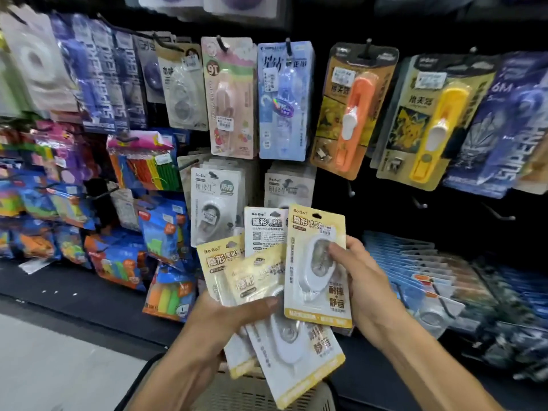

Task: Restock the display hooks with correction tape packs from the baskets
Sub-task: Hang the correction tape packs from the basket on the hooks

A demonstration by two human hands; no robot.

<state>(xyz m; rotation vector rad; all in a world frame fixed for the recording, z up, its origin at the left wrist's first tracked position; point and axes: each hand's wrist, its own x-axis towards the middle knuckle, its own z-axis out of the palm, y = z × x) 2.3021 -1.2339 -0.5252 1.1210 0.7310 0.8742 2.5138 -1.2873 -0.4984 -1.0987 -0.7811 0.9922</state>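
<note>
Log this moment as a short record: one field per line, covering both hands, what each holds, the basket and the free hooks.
left hand: grips a fanned bunch of yellow packs, thumb across the front
right hand: pinches a single yellow pack, upright, thumb on its blister
basket: beige, below the hands, only its rim and wall show
bare hooks: several on the dark panel right of the hands
pack hung yet: no, all yellow packs are in hand

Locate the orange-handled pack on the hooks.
Head view, upper right of centre: the orange pack hangs on a hook between the blue pack on its left and the yellow pack on its right.
</note>
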